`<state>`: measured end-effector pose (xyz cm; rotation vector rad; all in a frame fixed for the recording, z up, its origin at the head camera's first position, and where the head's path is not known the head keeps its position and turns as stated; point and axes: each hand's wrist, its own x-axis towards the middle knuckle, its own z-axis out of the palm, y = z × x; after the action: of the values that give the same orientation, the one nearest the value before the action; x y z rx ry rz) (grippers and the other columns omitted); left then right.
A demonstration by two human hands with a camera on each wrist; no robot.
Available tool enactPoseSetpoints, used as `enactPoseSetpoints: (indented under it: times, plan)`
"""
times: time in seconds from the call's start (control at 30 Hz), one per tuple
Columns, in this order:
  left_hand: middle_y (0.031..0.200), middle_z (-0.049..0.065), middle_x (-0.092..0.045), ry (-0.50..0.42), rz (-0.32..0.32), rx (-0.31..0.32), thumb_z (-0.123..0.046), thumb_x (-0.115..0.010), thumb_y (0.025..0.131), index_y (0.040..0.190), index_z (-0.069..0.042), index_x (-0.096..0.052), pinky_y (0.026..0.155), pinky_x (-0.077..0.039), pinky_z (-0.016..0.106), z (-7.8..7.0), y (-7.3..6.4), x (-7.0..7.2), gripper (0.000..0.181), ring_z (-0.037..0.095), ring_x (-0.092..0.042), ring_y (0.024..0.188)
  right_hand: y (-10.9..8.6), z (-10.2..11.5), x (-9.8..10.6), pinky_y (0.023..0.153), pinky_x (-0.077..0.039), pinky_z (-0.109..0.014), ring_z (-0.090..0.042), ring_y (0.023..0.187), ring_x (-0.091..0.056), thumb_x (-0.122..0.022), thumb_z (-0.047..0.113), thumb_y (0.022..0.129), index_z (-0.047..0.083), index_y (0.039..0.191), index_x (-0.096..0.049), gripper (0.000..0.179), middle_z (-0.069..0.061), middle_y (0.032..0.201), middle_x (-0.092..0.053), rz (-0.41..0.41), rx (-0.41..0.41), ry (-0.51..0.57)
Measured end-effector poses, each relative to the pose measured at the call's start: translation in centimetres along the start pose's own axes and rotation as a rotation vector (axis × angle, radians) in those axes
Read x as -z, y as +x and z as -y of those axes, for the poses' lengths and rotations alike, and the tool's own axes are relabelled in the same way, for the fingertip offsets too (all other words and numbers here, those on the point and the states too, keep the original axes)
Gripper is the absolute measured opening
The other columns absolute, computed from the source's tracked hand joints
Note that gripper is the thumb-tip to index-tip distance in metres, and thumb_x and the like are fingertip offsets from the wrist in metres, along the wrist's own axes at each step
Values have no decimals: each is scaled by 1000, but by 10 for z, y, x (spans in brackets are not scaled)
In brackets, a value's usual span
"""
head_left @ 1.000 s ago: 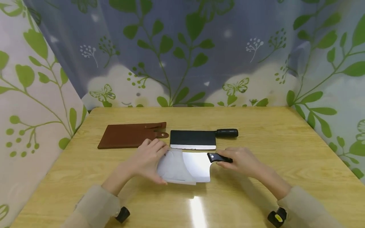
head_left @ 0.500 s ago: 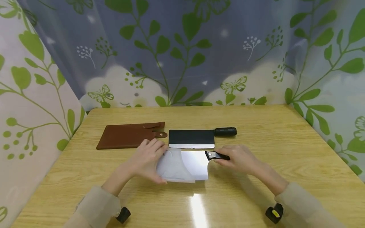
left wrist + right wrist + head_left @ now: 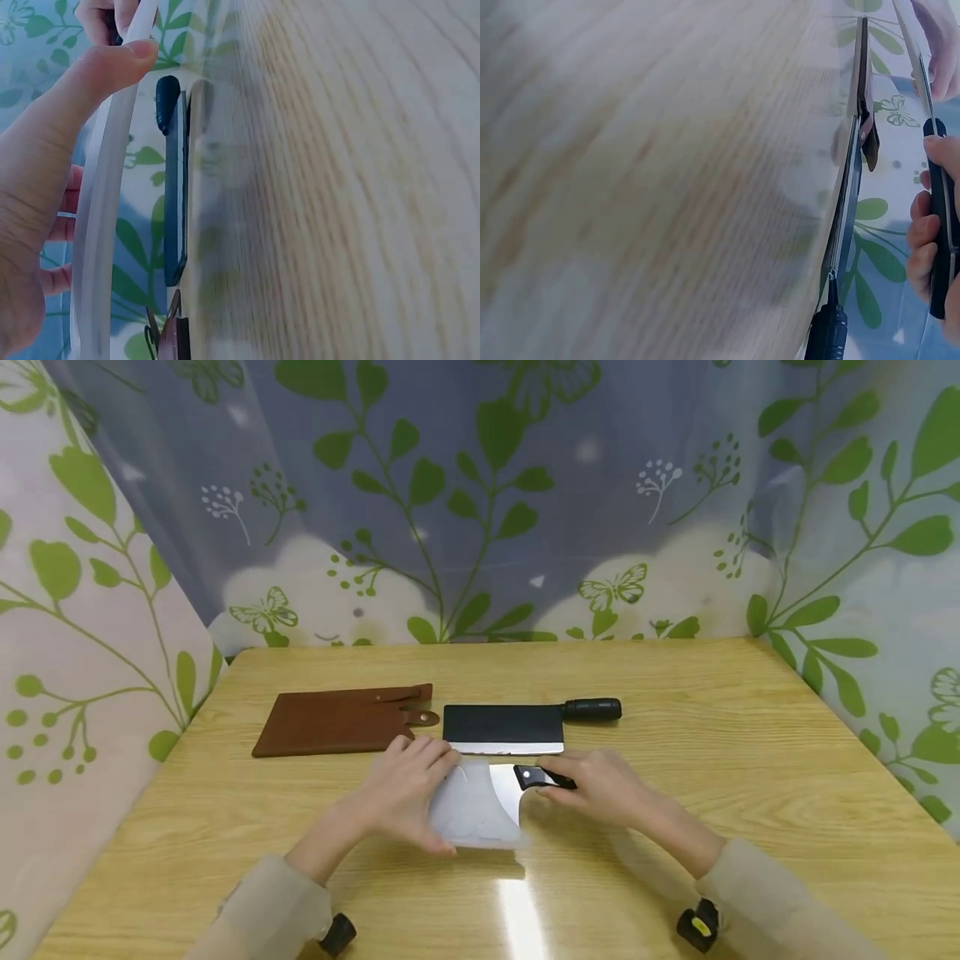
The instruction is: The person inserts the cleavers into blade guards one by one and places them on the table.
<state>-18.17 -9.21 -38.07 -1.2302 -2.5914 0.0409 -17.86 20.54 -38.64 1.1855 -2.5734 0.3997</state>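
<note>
My left hand grips a translucent white blade sheath by its left end, thumb on the near edge and fingers on the far edge. In the left wrist view the sheath shows edge-on between thumb and fingers, raised over the table. My right hand holds the black handle of a cleaver, fingers curled round it. Most of the cleaver's shiny blade is inside the sheath; only a strip by the handle is bare. The right wrist view shows the fingers wrapped round that handle.
Behind the hands, a second cleaver with a dark blade and black handle lies flat on the wooden table. A brown leather sheath with a snap strap lies left of it. A leaf-patterned curtain hangs along the table's back edge.
The right hand has moved left, pushing the cleaver deeper into the white sheath, so less blade shows. The left hand and sheath have shifted slightly right. The other cleaver and leather sheath stay put.
</note>
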Motion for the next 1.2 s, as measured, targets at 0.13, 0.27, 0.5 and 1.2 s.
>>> enactPoseSetpoints:
  times: [0.13, 0.27, 0.5, 1.2]
  plan:
    - [116, 6, -52, 11, 1, 2, -77, -66, 48, 123, -9, -52, 80, -38, 38, 3, -1, 1, 102, 22, -47, 105, 3, 2, -1, 55, -47, -24, -9, 62, -59, -67, 26, 85, 5, 111, -67, 33, -9, 98, -70, 29, -28, -5]
    - [117, 6, -52, 22, 11, 6, -77, -66, 48, 125, -9, -52, 78, -38, 37, 9, -7, 2, 104, 22, -47, 105, 9, 4, -3, 59, -46, -26, -11, 71, -59, -67, 25, 85, 7, 114, -64, 34, -4, 92, -67, 94, -54, 21]
    - [118, 9, -53, 44, 50, 33, -76, -66, 50, 126, -5, -51, 81, -40, 41, 22, -22, 0, 105, 25, -47, 106, 23, 9, -15, 60, -44, -23, -9, 71, -51, -68, 17, 85, 5, 117, -62, 35, -4, 92, -63, 142, -63, 106]
    - [121, 11, -50, -74, 286, 90, -70, -68, 61, 130, -3, -49, 90, -41, 48, 37, -46, -7, 98, 27, -48, 110, 47, 27, -38, 85, -48, -39, -24, 100, -59, -67, 22, 85, 5, 115, -62, 34, -9, 105, -60, 292, -95, 17]
